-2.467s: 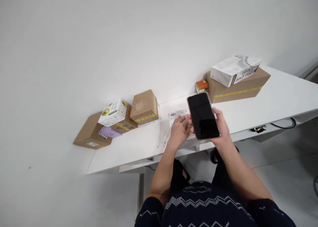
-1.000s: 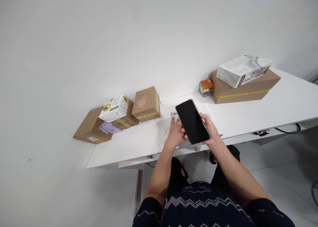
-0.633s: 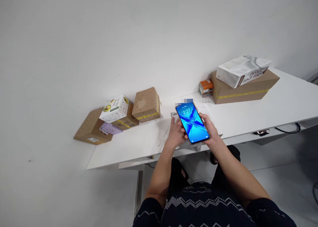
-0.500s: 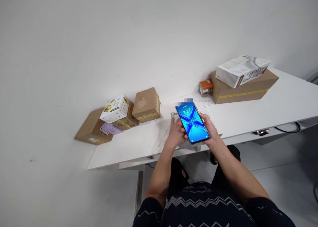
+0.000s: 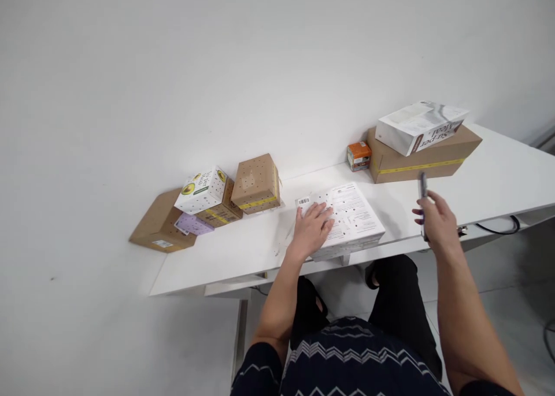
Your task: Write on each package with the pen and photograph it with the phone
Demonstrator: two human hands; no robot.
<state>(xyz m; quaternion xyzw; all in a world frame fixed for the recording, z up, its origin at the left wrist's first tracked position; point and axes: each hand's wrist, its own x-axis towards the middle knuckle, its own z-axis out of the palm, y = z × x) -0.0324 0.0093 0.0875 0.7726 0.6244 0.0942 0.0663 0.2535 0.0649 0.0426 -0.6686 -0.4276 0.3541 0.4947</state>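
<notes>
My left hand [image 5: 313, 229] lies with fingers spread on the top of a white printed box [image 5: 353, 217], which has a barcode label at its far left corner. Out to the right, my right hand [image 5: 439, 219] grips a phone [image 5: 423, 202], tilted so that its thin edge faces me and its screen is out of sight. The phone is held over the front part of the table, apart from the white box.
On the white table [image 5: 243, 251], a cardboard box [image 5: 162, 219], a lilac packet [image 5: 196, 224], an avocado-printed box [image 5: 202, 191] and a dotted box [image 5: 255, 182] stand left. A small orange box [image 5: 359, 156] and a long carton [image 5: 416, 159] bearing a white box [image 5: 420, 124] stand right.
My right hand has carried the phone off to the right and turned it edge-on. The left hand has let go of the phone and now rests flat on the white box.
</notes>
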